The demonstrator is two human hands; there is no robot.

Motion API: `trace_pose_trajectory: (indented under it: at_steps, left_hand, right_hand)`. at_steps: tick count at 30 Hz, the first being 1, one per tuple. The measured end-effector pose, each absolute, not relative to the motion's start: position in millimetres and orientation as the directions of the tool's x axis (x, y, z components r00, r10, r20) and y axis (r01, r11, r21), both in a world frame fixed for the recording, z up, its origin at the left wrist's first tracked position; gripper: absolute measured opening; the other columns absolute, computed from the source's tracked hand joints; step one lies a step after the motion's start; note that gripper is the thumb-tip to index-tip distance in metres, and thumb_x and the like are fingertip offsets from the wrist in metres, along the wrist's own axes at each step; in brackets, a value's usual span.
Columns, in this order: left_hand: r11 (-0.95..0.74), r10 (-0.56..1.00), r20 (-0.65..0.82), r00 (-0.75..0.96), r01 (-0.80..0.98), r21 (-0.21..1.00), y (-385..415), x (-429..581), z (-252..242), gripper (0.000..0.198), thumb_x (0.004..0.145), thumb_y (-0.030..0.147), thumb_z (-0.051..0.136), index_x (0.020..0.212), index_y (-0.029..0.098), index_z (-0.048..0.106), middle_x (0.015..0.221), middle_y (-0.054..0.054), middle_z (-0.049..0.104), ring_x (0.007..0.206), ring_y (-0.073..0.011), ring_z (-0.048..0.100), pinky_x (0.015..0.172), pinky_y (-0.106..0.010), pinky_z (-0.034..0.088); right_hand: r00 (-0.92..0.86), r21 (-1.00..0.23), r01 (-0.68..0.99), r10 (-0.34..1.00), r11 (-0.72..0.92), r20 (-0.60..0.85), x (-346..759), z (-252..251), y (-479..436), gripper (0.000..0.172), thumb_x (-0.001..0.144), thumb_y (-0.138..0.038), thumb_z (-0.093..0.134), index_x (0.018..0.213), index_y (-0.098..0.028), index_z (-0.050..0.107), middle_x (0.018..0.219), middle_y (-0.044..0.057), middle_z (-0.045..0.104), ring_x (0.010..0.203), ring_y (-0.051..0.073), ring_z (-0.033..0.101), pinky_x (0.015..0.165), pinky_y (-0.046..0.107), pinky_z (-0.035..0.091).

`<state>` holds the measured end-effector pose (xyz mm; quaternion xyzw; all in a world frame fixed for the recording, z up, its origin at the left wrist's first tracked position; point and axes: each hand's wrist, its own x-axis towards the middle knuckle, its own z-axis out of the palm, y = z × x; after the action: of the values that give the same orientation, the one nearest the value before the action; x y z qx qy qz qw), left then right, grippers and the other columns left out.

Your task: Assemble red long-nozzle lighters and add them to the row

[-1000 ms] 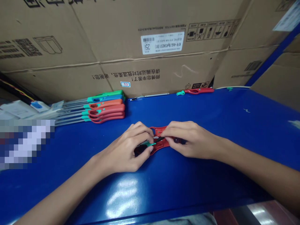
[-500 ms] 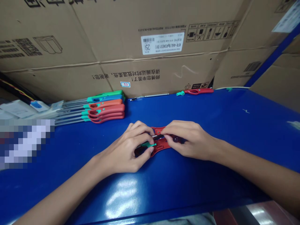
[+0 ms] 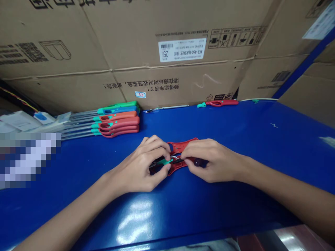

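Observation:
Two red lighter casing halves lie on the blue table under my hands, an upper half [image 3: 181,147] and a lower half [image 3: 179,168], both partly covered. My left hand [image 3: 146,164] curls over their left end, thumb and fingertips pinching a green trigger [image 3: 165,161] at the lower half. My right hand [image 3: 214,160] has thumb and forefinger closed at the end of a slim black part [image 3: 177,161] over the lower half. Thin white wires [image 3: 175,157] run beside it. Beneath the right palm shows a dark round piece [image 3: 198,162], mostly hidden.
Several assembled long lighters [image 3: 119,122] are stacked at the left. By the cardboard box [image 3: 146,52] at the back lie a metal rod with wires [image 3: 172,107] and a red casing piece [image 3: 225,103] with a green tip. White boxes [image 3: 21,122] stand far left.
My right hand has moved slightly down towards me with the black part, from between the casing halves to over the lower one. More of the upper half shows. My left hand stays nearly still.

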<state>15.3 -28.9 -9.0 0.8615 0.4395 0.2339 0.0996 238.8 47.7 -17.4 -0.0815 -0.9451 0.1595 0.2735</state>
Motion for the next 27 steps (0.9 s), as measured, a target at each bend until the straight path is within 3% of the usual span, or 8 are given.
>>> trace_pose_trajectory:
  at_steps: [13, 27]
  left_hand:
    - [-0.593, 0.805, 0.268, 0.53, 0.711, 0.378, -29.6, 16.7, -10.7, 0.011, 0.089, 0.018, 0.054, 0.095, 0.017, 0.063, 0.1, -0.007, 0.064, 0.096, -0.0221, 0.054, 0.092, -0.044, 0.042]
    - [-0.573, 0.817, 0.179, 0.548, 0.738, 0.355, -29.1, 16.0, -8.9, 0.013, 0.091, 0.023, 0.053, 0.097, 0.017, 0.063, 0.101, -0.006, 0.062, 0.097, -0.022, 0.052, 0.092, -0.043, 0.04]
  right_hand:
    - [-0.86, -0.492, 0.028, 0.271, 0.87, 0.431, 235.7, -22.9, 45.5, 0.017, 0.079, -0.003, 0.053, 0.083, -0.015, 0.065, 0.075, 0.002, 0.065, 0.065, 0.01, 0.056, 0.063, 0.022, 0.043]
    - [-0.883, -0.423, 0.061, 0.246, 0.904, 0.398, 235.5, -25.8, 48.0, 0.016, 0.087, -0.007, 0.051, 0.087, -0.015, 0.066, 0.083, 0.005, 0.066, 0.073, 0.014, 0.058, 0.069, 0.026, 0.046]
